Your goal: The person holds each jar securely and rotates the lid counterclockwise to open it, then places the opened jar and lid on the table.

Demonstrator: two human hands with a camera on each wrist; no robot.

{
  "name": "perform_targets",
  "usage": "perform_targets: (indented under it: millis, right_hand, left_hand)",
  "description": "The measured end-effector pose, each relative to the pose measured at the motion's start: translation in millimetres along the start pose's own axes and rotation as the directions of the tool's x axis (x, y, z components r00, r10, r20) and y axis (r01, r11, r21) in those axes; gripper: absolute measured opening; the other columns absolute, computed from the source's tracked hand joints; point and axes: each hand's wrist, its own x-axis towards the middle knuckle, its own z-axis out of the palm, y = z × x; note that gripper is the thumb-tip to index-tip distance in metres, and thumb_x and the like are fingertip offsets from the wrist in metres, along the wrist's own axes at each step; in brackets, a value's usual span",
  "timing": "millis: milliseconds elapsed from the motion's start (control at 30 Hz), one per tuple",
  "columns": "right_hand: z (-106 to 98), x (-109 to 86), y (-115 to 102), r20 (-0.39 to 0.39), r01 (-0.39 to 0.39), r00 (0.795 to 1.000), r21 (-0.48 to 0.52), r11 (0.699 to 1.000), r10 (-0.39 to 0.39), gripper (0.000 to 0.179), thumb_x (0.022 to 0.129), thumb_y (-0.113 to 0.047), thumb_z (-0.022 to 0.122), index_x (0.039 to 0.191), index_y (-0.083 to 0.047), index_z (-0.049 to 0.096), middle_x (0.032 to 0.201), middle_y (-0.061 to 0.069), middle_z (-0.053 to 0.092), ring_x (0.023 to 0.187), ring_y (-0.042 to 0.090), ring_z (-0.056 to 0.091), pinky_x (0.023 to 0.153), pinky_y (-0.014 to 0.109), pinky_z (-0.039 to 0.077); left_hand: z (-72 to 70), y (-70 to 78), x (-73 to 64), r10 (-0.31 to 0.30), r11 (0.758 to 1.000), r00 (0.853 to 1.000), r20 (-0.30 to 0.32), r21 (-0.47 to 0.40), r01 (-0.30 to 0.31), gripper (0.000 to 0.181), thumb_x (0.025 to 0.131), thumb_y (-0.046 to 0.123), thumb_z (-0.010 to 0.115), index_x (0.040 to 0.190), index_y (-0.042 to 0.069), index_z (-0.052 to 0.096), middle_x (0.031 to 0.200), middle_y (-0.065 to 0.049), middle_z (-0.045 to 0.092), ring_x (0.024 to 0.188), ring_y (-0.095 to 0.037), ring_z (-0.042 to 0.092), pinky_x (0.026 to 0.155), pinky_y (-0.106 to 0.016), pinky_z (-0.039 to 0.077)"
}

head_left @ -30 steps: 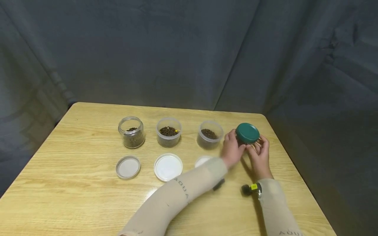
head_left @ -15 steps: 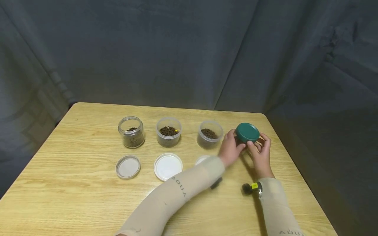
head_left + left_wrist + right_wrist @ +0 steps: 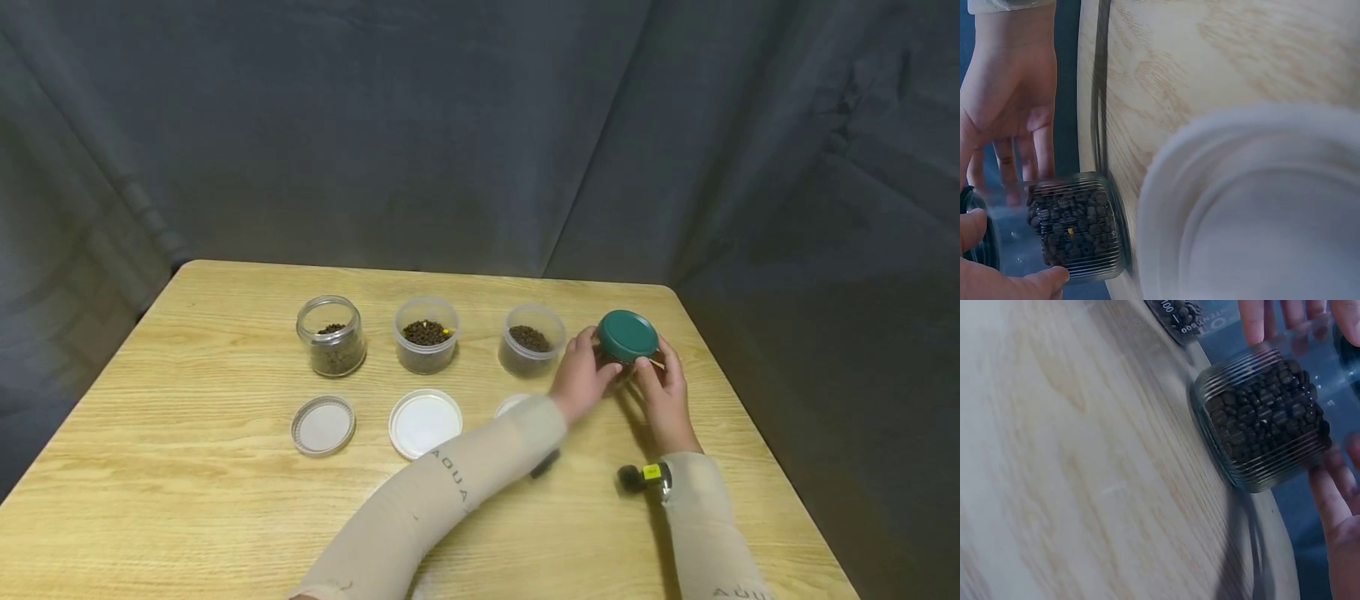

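In the head view a clear jar with a green lid [image 3: 628,335] stands at the right of the table, between both hands. My left hand [image 3: 581,379] grips its left side, thumb in front below the lid. From the right, my right hand [image 3: 667,404] curls its fingers round the jar, its thumb at the front edge of the lid. Seen close in the left wrist view, the ribbed jar [image 3: 1079,225] holds dark brown pellets and a small yellow piece. The right wrist view shows the same ribbed jar [image 3: 1260,419] with its base close over the tabletop.
Left of the hands stand a glass jar [image 3: 332,354] and two plastic tubs, one middle tub [image 3: 427,358] and one right tub [image 3: 525,362], all lidless with brown pellets. In front lie a grey lid [image 3: 323,426], a white lid [image 3: 425,424] and another partly hidden by the left sleeve.
My right thumb has shifted slightly up and right along the front of the green lid. My left wrist has drawn a little left. The other containers stay put.
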Motion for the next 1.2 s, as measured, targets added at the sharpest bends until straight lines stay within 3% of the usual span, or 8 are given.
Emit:
perform_targets:
  millis: [167,267,367,667,867,1000,1200]
  right_hand:
    - [-1.1,0.6,0.8,-0.001,-0.017,1.000,0.083,0.996,0.017,0.054,0.109,-0.024,0.045,0.158,-0.018,0.023,0.130,-0.004,0.040,0.121,0.010,0.044,0.100,0.012,0.044]
    - [-0.4,0.4,1.3,-0.021,-0.031,0.999,0.147,0.989,0.034,0.051,0.108,-0.028,0.045,0.153,-0.019,0.022,0.127,-0.002,0.041,0.123,0.010,0.044,0.109,0.022,0.044]
    - [0.0,0.3,1.9,-0.032,-0.030,0.999,0.154,0.988,0.036,0.049,0.108,-0.031,0.044,0.150,-0.018,0.023,0.127,0.000,0.041,0.124,0.012,0.043,0.115,0.032,0.041]
    - [-0.1,0.6,4.8,-0.039,-0.024,0.999,0.151,0.988,0.031,0.044,0.109,-0.036,0.042,0.149,-0.020,0.030,0.132,-0.002,0.040,0.124,0.014,0.048,0.119,0.050,0.035]
    - [-1.6,0.4,5.7,-0.041,-0.032,0.999,0.101,0.994,0.036,0.053,0.109,-0.044,0.034,0.156,-0.019,0.036,0.140,-0.005,0.046,0.124,0.012,0.049,0.115,0.038,0.041]
    - [-0.7,-0.1,4.2,-0.016,-0.038,0.999,0.122,0.992,0.041,0.052,0.110,-0.036,0.040,0.157,-0.017,0.036,0.141,-0.005,0.045,0.127,0.012,0.044,0.116,0.033,0.040]
    - [2.8,0.4,4.8,-0.051,-0.064,0.996,0.114,0.991,0.070,0.051,0.109,-0.028,0.046,0.156,-0.019,0.031,0.125,-0.004,0.043,0.120,0.010,0.044,0.118,0.046,0.036]
  left_hand:
    - [1.3,-1.4,0.5,0.013,1.000,1.000,-0.004,0.002,-0.013,0.068,0.098,0.024,0.068,0.152,0.000,0.035,0.147,-0.019,0.047,0.133,-0.027,0.052,0.112,-0.032,0.044]
    - [1.3,-1.6,0.7,0.023,1.000,1.000,-0.005,0.004,-0.023,0.069,0.098,0.024,0.069,0.152,-0.002,0.034,0.148,-0.020,0.046,0.133,-0.027,0.052,0.112,-0.032,0.044]
    - [0.7,-1.8,0.3,0.028,1.000,1.000,0.000,0.008,-0.028,0.070,0.098,0.024,0.068,0.153,-0.002,0.033,0.149,-0.021,0.045,0.134,-0.028,0.051,0.113,-0.032,0.043]
    - [0.6,-3.1,-0.1,0.027,0.999,1.000,0.004,0.017,-0.027,0.069,0.098,0.025,0.068,0.153,-0.001,0.034,0.149,-0.020,0.046,0.135,-0.028,0.050,0.113,-0.032,0.042]
    - [0.1,-2.6,-0.2,0.020,1.000,1.000,0.006,0.024,-0.020,0.070,0.098,0.025,0.069,0.153,-0.001,0.034,0.149,-0.019,0.046,0.137,-0.027,0.048,0.115,-0.032,0.040]
    - [-0.7,-3.9,-0.3,0.026,0.999,1.000,0.009,0.022,-0.026,0.069,0.098,0.026,0.068,0.153,0.000,0.034,0.149,-0.019,0.046,0.137,-0.027,0.048,0.115,-0.033,0.041]
    - [-0.5,-6.3,-0.1,0.030,0.999,1.000,0.009,0.025,-0.030,0.070,0.098,0.027,0.068,0.153,-0.001,0.034,0.149,-0.019,0.046,0.137,-0.027,0.048,0.115,-0.033,0.041]
